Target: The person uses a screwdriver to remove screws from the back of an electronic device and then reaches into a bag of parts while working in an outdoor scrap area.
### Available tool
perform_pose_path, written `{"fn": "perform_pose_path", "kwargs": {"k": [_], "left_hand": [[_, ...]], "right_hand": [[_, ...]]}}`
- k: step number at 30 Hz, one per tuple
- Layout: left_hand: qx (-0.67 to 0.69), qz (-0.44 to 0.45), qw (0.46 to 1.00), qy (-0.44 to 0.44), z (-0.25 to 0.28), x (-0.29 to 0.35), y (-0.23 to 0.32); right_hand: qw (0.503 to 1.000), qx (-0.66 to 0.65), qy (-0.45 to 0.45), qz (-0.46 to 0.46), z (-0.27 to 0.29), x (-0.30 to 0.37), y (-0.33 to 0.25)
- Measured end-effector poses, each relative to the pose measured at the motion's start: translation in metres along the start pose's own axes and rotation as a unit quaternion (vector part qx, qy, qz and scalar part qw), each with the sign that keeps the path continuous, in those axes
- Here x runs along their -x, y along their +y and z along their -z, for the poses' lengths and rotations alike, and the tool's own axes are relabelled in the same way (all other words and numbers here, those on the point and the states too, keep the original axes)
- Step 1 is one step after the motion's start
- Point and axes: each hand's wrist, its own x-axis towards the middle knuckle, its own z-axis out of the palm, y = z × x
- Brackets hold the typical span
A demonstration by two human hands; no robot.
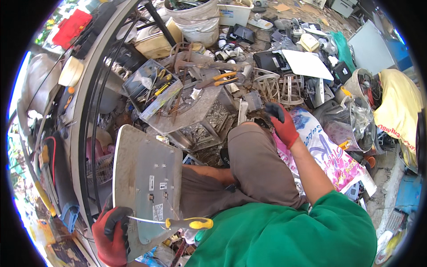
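Note:
My left hand [110, 236], in a red and black glove, grips the lower left edge of a grey metal panel [149, 191] with a pale rim, small studs and labels. A screwdriver [191, 223] with a yellow and dark handle also sits in that hand, its shaft crossing the panel's face. The panel stands tilted beside my thigh. My right hand [285, 127], gloved the same way, is raised just past my knee. Its fingers look stretched out and hold nothing that I can see. Below it lies a printed plastic sack [329, 151] in white, pink and purple.
Ahead, pliers [218, 80] and a hammer [209, 65] lie on a worn metal block [191, 109]. A tool tray [153, 84] adjoins it at left. Behind are a bucket [195, 24], a white panel [307, 64] and scrap parts. A metal frame post [84, 111] rises at left.

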Motion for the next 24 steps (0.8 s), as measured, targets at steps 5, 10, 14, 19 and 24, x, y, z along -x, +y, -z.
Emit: {"fn": "perform_pose_path", "kwargs": {"k": [5,10,14,19,24], "left_hand": [[0.048,0.019,0.999,-0.001,0.003,-0.005,-0.004],[0.046,-0.010,0.998,-0.037,0.018,0.004,-0.029],[0.107,0.023,0.994,-0.005,0.013,0.013,-0.035],[0.069,-0.006,0.998,0.001,0.020,0.023,-0.047],[0.103,0.014,0.994,0.029,0.027,0.024,-0.069]], "right_hand": [[0.862,0.061,-0.340,0.372,-0.077,0.007,-0.210],[0.804,-0.047,-0.443,0.395,-0.187,0.077,-0.245],[0.812,-0.105,-0.406,0.406,-0.234,0.106,-0.264],[0.832,-0.189,-0.354,0.384,-0.217,0.109,-0.279],[0.817,-0.377,-0.394,0.186,-0.123,0.084,-0.298]]}}
